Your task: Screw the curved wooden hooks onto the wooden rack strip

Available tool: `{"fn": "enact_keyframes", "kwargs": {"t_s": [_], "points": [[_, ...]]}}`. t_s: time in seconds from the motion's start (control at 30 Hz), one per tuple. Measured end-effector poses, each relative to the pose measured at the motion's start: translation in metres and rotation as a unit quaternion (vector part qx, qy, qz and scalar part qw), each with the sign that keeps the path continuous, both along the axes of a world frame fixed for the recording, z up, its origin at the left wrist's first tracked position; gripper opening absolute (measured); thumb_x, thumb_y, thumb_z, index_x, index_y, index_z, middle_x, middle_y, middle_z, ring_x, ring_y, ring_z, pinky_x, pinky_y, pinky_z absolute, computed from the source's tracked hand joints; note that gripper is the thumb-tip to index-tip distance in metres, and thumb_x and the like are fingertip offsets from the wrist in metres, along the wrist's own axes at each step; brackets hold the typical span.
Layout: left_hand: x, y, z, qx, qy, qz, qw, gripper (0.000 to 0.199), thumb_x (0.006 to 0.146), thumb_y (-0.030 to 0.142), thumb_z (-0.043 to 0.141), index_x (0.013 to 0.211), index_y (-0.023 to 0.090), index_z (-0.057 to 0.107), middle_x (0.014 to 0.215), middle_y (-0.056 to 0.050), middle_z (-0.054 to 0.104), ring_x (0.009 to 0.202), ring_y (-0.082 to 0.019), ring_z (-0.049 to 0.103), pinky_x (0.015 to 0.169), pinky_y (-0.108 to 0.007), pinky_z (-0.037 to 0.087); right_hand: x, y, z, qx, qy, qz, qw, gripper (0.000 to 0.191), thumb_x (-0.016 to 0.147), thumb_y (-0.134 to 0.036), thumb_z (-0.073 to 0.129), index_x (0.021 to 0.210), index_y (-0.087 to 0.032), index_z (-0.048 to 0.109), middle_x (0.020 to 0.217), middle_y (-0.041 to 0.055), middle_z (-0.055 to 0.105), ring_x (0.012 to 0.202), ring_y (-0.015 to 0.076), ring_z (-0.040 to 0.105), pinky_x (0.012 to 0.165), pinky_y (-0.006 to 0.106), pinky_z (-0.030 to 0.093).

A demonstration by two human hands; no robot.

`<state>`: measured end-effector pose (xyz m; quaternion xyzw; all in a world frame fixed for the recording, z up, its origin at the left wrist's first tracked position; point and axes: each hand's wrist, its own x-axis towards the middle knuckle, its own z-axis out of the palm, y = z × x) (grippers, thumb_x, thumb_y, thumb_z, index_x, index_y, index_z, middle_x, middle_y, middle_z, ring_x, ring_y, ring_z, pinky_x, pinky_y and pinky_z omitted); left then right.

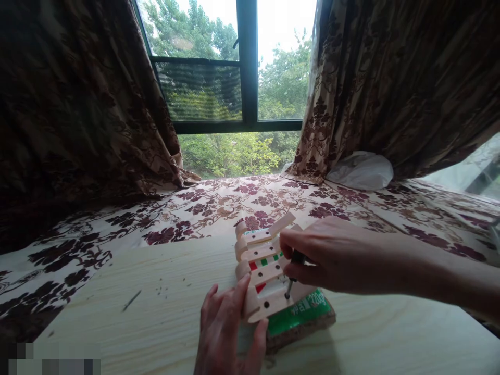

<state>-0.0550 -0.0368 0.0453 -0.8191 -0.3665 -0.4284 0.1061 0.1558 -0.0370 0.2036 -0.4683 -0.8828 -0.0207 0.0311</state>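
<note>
A pale wooden slatted piece (262, 274) with dark round screws or holes lies tilted on a green and brown packet (300, 315). My right hand (318, 255) is closed around the dark handle of a screwdriver (290, 285), whose metal tip meets the nearest slat at its right hole. My left hand (230, 325) rests at the left near end of the wooden piece, thumb and fingers spread around its corner and touching its edge.
Under the packet is a light wooden board (167, 307), with a thin dark sliver (132, 300) and small specks at left. Behind lies floral cloth (219, 200); a white plastic bag (361, 171) sits by the right curtain (326, 114). A window (248, 67) stands beyond.
</note>
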Motion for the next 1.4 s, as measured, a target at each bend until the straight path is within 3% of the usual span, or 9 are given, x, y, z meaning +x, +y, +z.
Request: {"fn": "enact_keyframes", "kwargs": {"t_s": [0.13, 0.27, 0.57, 0.67, 0.77, 0.9, 1.17, 1.27, 1.4], "points": [[0.001, -0.001, 0.0, -0.007, 0.002, 0.01, 1.0, 0.053, 0.082, 0.019, 0.055, 0.132, 0.011, 0.037, 0.114, -0.013, 0.061, 0.107, -0.023, 0.052, 0.103, -0.045, 0.038, 0.003, -0.004, 0.005, -0.038, 0.03, 0.041, 0.998, 0.004, 0.085, -0.02, 0.049, 0.082, -0.019, 0.05, 0.071, -0.0005, 0.056, 0.061, 0.0107, 0.044, 0.055, 0.025, 0.027], [0.001, -0.002, 0.0, -0.013, -0.005, 0.009, 1.0, 0.054, 0.082, 0.019, 0.054, 0.133, 0.014, 0.036, 0.112, -0.012, 0.062, 0.106, -0.023, 0.053, 0.102, -0.045, 0.039, 0.004, 0.001, 0.002, -0.058, 0.059, 0.071, 0.994, 0.006, 0.084, -0.016, 0.049, 0.08, -0.019, 0.049, 0.071, -0.0012, 0.054, 0.062, 0.0101, 0.042, 0.055, 0.024, 0.029], [0.001, -0.001, 0.001, -0.013, -0.009, -0.002, 1.0, 0.057, 0.082, 0.018, 0.055, 0.135, 0.014, 0.035, 0.114, -0.011, 0.061, 0.106, -0.023, 0.053, 0.102, -0.045, 0.038, 0.0, 0.002, -0.006, -0.026, 0.03, -0.047, 0.998, 0.02, 0.089, -0.03, 0.048, 0.075, -0.016, 0.053, 0.064, 0.0007, 0.055, 0.055, 0.0103, 0.038, 0.051, 0.026, 0.023], [0.001, -0.002, 0.001, -0.013, -0.004, 0.001, 1.0, 0.056, 0.081, 0.018, 0.055, 0.134, 0.012, 0.036, 0.115, -0.012, 0.061, 0.107, -0.023, 0.052, 0.103, -0.045, 0.037, 0.005, 0.0, -0.001, -0.014, 0.011, -0.014, 1.0, 0.018, 0.087, -0.032, 0.051, 0.076, -0.018, 0.054, 0.065, -0.0005, 0.055, 0.056, 0.0101, 0.04, 0.052, 0.026, 0.023], [0.001, -0.003, 0.0, -0.022, -0.003, 0.005, 1.0, 0.056, 0.082, 0.019, 0.055, 0.134, 0.013, 0.036, 0.115, -0.012, 0.06, 0.107, -0.024, 0.052, 0.103, -0.045, 0.038, 0.008, -0.002, 0.006, -0.056, 0.014, 0.036, 0.998, 0.012, 0.087, -0.025, 0.05, 0.079, -0.019, 0.057, 0.072, 0.0002, 0.058, 0.064, 0.0109, 0.048, 0.057, 0.024, 0.029], [0.001, -0.004, 0.0, -0.032, -0.014, 0.004, 0.999, 0.059, 0.083, 0.02, 0.054, 0.137, 0.017, 0.032, 0.115, -0.01, 0.06, 0.107, -0.024, 0.052, 0.102, -0.046, 0.038, 0.003, 0.001, 0.01, -0.09, 0.002, 0.036, 0.995, 0.016, 0.086, -0.022, 0.049, 0.074, -0.017, 0.058, 0.068, 0.0007, 0.057, 0.062, 0.0105, 0.047, 0.057, 0.024, 0.03], [0.002, -0.003, 0.0, -0.025, -0.023, -0.006, 0.999, 0.061, 0.082, 0.018, 0.055, 0.139, 0.017, 0.031, 0.115, -0.01, 0.06, 0.108, -0.024, 0.052, 0.102, -0.046, 0.038, -0.001, 0.004, -0.003, -0.031, 0.018, -0.047, 0.998, 0.019, 0.084, -0.027, 0.049, 0.07, -0.018, 0.056, 0.057, -0.0018, 0.051, 0.048, 0.0084, 0.03, 0.047, 0.025, 0.019], [0.002, -0.003, 0.0, -0.028, -0.021, -0.005, 0.999, 0.062, 0.083, 0.018, 0.055, 0.139, 0.018, 0.03, 0.116, -0.01, 0.059, 0.107, -0.024, 0.053, 0.102, -0.046, 0.038, 0.001, 0.001, -0.003, -0.001, 0.024, -0.02, 1.0, 0.01, 0.082, -0.028, 0.052, 0.08, -0.019, 0.057, 0.061, -0.0026, 0.053, 0.051, 0.0091, 0.034, 0.049, 0.025, 0.02], [0.002, -0.003, 0.001, -0.028, -0.019, -0.004, 0.999, 0.059, 0.083, 0.018, 0.055, 0.137, 0.016, 0.032, 0.115, -0.011, 0.059, 0.108, -0.024, 0.052, 0.103, -0.045, 0.037, 0.001, 0.001, 0.0, -0.004, 0.007, 0.029, 1.0, 0.005, 0.083, -0.021, 0.051, 0.079, -0.018, 0.053, 0.072, 0.0009, 0.059, 0.061, 0.0111, 0.044, 0.056, 0.025, 0.027]]}}
